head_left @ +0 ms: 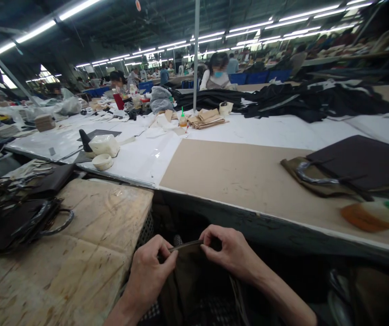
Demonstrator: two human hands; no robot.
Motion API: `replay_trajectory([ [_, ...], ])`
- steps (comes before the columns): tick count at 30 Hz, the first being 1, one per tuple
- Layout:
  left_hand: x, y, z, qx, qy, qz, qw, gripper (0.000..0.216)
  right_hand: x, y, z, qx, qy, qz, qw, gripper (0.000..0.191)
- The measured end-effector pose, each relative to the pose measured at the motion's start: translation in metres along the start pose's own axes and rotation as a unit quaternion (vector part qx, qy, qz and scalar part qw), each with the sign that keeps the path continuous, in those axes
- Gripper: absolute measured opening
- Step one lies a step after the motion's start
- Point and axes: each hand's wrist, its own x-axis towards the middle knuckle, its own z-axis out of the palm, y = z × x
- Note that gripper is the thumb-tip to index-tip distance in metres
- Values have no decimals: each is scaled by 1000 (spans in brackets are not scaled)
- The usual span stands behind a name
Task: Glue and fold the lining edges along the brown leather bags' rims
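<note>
Low in the head view, my left hand and my right hand both pinch the top edge of a dark olive-brown bag piece held in my lap, just below the table's front edge. Each hand has its fingers curled closed on that edge, thumbs pressing it. The lower part of the piece hangs down between my forearms and is lost in shadow.
A brown cardboard sheet covers the table ahead. Dark bags with handles lie at the right, more bags on a wooden board at the left. Tape rolls, a glue bottle, black fabric piles and seated workers lie beyond.
</note>
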Motion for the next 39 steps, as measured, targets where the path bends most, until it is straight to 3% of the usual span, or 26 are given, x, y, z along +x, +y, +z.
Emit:
replay_trajectory([
  [14,5,-7,2,-32,-4,-53,998,25,5,4,3,-11,11,21,1000,9],
  [17,9,-8,-6,-139,-56,-57,987,17,4,5,4,-1,14,22,1000,9],
  [20,11,-11,-16,-234,-145,-88,957,25,5,6,5,10,12,23,1000,10],
  [22,11,-14,-22,-257,-171,-118,944,29,7,8,6,16,9,21,1000,11],
  [30,6,-13,-19,-227,-125,-126,958,15,9,14,8,55,-2,5,998,11],
  [37,5,-14,-8,-215,-79,-108,967,21,7,11,6,49,10,12,999,10],
  [39,5,-10,-8,-188,-102,-100,972,27,5,5,2,27,20,23,999,8],
])
